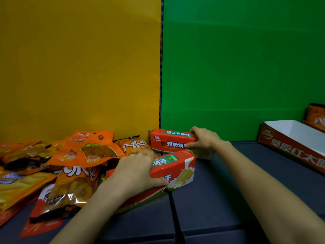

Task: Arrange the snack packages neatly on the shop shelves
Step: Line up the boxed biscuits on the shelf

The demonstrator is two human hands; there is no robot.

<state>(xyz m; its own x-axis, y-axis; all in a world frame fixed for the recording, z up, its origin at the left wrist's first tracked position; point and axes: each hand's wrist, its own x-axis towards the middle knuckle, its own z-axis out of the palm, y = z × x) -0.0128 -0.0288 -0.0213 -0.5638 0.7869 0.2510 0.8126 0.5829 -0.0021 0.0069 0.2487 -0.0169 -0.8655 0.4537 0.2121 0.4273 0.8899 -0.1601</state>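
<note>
Two red biscuit packs with green labels lie on the dark shelf. The far biscuit pack (168, 140) rests against the back wall near the yellow-green seam, and my right hand (202, 140) grips its right end. The near biscuit pack (177, 169) lies tilted in front of it, with my left hand (137, 169) closed over its left half. A heap of orange snack bags (75, 161) is spread over the shelf's left side, touching my left hand. Another flat red pack (140, 199) lies partly hidden under my left forearm.
An open red-and-white cardboard display box (292, 138) stands at the right, with another orange carton (315, 115) behind it. Yellow panel (79, 67) and green panel (237, 67) form the back wall. A gap in the dark shelf surface (228, 199) runs forward from the seam.
</note>
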